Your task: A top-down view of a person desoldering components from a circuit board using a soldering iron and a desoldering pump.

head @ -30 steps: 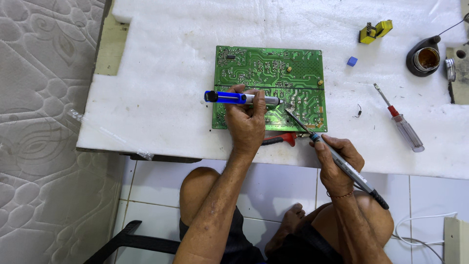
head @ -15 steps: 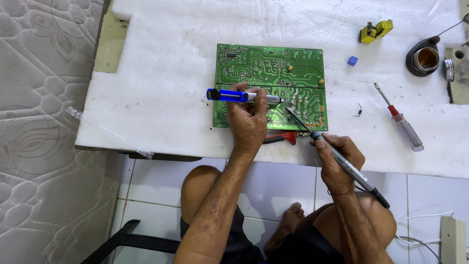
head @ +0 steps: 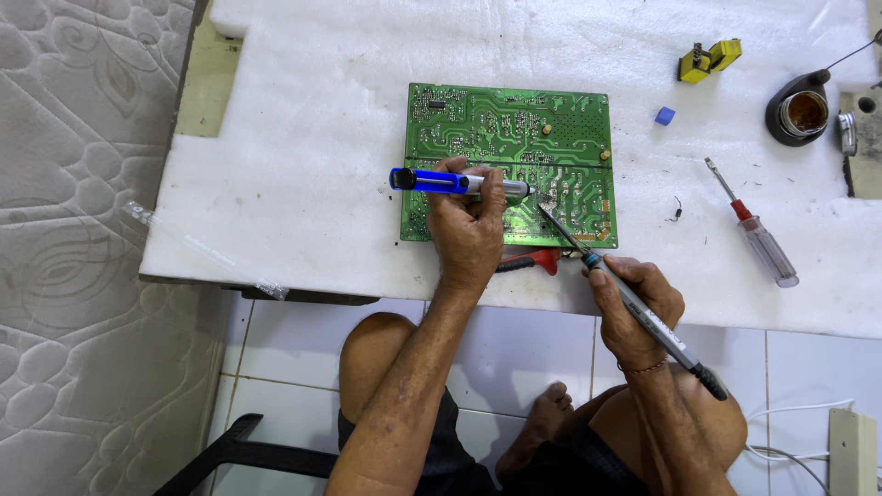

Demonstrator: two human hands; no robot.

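Observation:
A green circuit board [head: 514, 138] lies solder side up on a white foam-covered table [head: 303, 184]. My left hand [head: 467, 225] grips a blue and silver desoldering pump [head: 450, 182], held level across the board with its tip pointing right. My right hand [head: 634, 303] holds a grey soldering iron [head: 643, 317]; its thin tip reaches up-left onto the board beside the pump's tip. A red-handled tool [head: 533, 263] pokes out under the board's near edge.
A screwdriver with a clear and red handle [head: 753, 230] lies to the right. Farther back sit a round tin of brown flux [head: 799, 115], a small yellow part [head: 709, 59] and a tiny blue piece [head: 664, 115]. A quilted mattress [head: 83, 248] stands on the left.
Both hands and tools stay at the same spot on the board; only the view shifts slightly.

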